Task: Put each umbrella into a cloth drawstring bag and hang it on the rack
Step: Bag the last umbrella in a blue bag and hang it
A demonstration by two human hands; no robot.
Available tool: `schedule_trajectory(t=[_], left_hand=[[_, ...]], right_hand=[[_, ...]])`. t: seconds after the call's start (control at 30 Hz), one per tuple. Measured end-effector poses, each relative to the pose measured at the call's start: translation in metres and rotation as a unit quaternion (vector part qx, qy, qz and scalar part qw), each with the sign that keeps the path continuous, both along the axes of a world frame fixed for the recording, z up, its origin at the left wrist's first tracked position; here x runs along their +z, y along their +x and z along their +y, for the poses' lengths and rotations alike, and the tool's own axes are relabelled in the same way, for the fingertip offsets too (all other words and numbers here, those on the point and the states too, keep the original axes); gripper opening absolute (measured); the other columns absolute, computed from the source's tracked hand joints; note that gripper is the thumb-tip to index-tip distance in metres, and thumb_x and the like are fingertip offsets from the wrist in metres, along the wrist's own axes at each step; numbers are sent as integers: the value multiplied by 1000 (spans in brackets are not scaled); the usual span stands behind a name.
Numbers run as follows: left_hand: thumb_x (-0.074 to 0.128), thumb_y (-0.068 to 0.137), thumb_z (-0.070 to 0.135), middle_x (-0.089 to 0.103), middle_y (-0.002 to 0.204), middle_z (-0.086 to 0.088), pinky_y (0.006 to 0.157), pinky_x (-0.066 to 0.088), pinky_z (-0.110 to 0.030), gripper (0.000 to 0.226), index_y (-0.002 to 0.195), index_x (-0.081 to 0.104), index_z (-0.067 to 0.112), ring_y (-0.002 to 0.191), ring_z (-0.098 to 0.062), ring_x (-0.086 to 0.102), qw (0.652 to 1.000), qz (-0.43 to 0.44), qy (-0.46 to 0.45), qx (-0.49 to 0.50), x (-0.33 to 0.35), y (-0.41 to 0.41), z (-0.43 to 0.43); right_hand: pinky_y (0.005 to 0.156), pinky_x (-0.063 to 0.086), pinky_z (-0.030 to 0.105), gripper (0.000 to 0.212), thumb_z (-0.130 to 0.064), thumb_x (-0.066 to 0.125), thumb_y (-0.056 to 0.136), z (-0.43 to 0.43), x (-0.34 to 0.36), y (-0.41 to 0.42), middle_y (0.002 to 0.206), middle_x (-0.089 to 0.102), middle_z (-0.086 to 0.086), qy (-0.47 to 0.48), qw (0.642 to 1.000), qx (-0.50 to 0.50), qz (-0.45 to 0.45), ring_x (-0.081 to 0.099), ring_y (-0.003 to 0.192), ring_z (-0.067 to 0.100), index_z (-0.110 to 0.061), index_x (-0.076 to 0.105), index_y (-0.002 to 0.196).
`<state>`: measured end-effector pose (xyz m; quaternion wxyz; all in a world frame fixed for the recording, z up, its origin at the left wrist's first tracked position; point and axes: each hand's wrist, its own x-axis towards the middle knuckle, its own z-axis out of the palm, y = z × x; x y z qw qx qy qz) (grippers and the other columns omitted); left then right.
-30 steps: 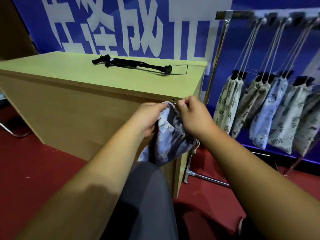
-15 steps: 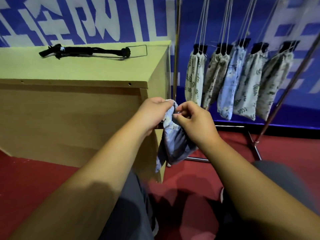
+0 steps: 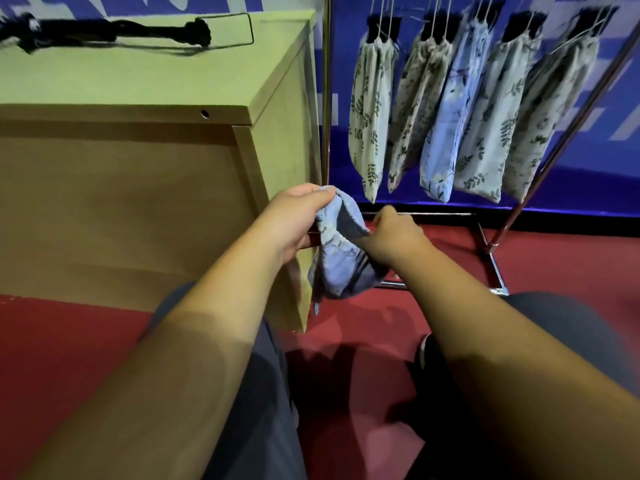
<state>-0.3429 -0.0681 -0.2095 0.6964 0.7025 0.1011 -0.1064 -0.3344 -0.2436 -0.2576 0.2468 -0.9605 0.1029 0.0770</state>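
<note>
A pale blue flower-print drawstring bag (image 3: pixel 341 261) hangs between my hands, just off the table's near right corner. My left hand (image 3: pixel 294 220) pinches the top of the bag's mouth. My right hand (image 3: pixel 394 237) grips the other side of the mouth, lower down, and the opening gapes between them. A black folded umbrella (image 3: pixel 104 31) lies on the wooden table (image 3: pixel 138 81) at the far left, with a wire loop at its right end. Several filled cloth bags (image 3: pixel 436 109) hang by their cords from the metal rack (image 3: pixel 325 98).
The rack's chrome base bars (image 3: pixel 491 265) lie on the red carpet to the right. A blue banner with white characters covers the wall behind. My legs in dark trousers are below, over the red floor.
The view has swung right and down, so the table slid left and the rack came closer. My right hand dropped lower and the bag's mouth has been pulled wider apart.
</note>
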Motion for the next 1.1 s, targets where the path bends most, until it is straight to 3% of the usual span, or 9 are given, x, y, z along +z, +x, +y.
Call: schedule_trajectory(t=[0.1,0.17,0.27,0.37,0.5,0.67,0.8,0.93,1.1], left_hand=[[69,101,28,71,87,-13,74,60,-39,24,105,73,4,78,-24,67,997,-23,72,10,-9,7,7],[68,99,32,70,78,-5,66,53,-29,24,85,71,13,72,-24,65,971,-68,228,6,-19,14,14],[62,99,32,66,84,-2,68,46,-30,23,83,65,16,83,-29,64,862,-81,499,-29,-32,21,20],[60,98,27,64,102,-5,75,47,-36,12,101,71,23,93,-31,60,798,-40,597,-75,-42,27,19],[65,94,23,65,97,-5,75,52,-37,12,102,74,20,89,-30,63,784,-12,612,-107,-57,31,15],[65,93,15,77,73,-11,73,68,-44,11,93,75,12,68,-31,78,817,30,559,-138,-70,32,13],[66,95,19,77,83,-10,76,67,-42,13,97,75,10,76,-31,76,811,14,562,-160,-67,27,9],[62,100,26,80,83,-12,80,65,-43,25,95,76,6,84,-36,77,818,0,547,-180,-62,20,10],[62,101,26,80,83,-16,76,66,-45,28,90,76,4,80,-33,80,863,-3,478,-166,-51,9,12]], right_hand=[[76,54,35,22,-28,67,90,-7,-6,6,101,73,13,-51,994,9,97,67,79,33,-9,72,100],[77,63,39,16,-21,68,88,-10,-7,11,85,76,12,-30,994,16,100,74,77,33,-9,78,95],[78,67,49,12,-15,66,89,-13,-6,14,81,76,15,2,998,23,55,78,79,37,-11,78,89],[72,68,49,15,-5,65,89,-18,-8,15,66,75,15,14,998,16,65,77,61,34,-6,77,80],[75,67,51,12,-4,62,80,-21,-12,15,71,75,15,-12,998,6,54,76,69,36,-5,74,78],[80,66,43,6,-2,68,82,-24,-15,15,78,73,15,-55,994,28,93,76,79,35,-6,71,78],[80,60,32,28,-9,64,94,-22,-20,11,70,60,6,-59,993,21,103,73,86,33,-14,60,67],[57,44,23,36,-3,56,96,-16,-21,10,65,59,6,-38,991,48,115,64,65,30,-9,58,60],[74,67,42,18,-9,62,93,-8,-17,3,82,80,14,73,991,47,98,78,71,31,-5,78,87]])
